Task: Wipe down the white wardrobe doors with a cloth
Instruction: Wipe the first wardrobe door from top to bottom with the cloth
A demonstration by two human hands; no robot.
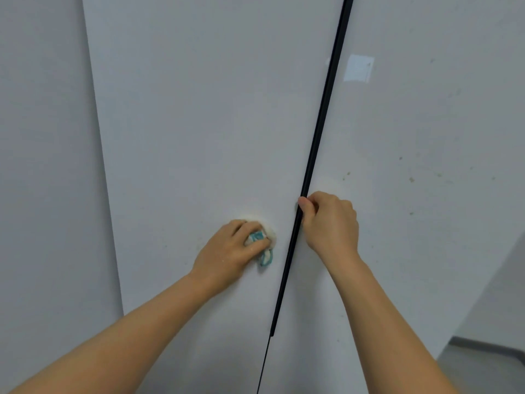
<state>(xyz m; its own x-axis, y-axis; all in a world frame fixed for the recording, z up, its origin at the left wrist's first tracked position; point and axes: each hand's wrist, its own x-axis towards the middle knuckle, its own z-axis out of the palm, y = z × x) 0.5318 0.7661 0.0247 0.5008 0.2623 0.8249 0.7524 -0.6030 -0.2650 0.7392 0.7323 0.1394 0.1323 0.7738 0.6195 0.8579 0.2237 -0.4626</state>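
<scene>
Two white wardrobe doors fill the view, the left door (199, 123) and the right door (426, 123), split by a long black handle strip (321, 123). My left hand (227, 251) presses a bunched white and teal cloth (265, 245) against the left door, just left of the strip. My right hand (329, 220) is curled around the black strip at the right door's edge, fingers hooked into the gap. Small brownish specks dot the right door.
A plain white wall panel (42, 166) runs along the left side. A pale sticker or reflection patch (358, 68) sits high on the right door. Grey floor and a dark skirting (488, 348) show at the bottom right.
</scene>
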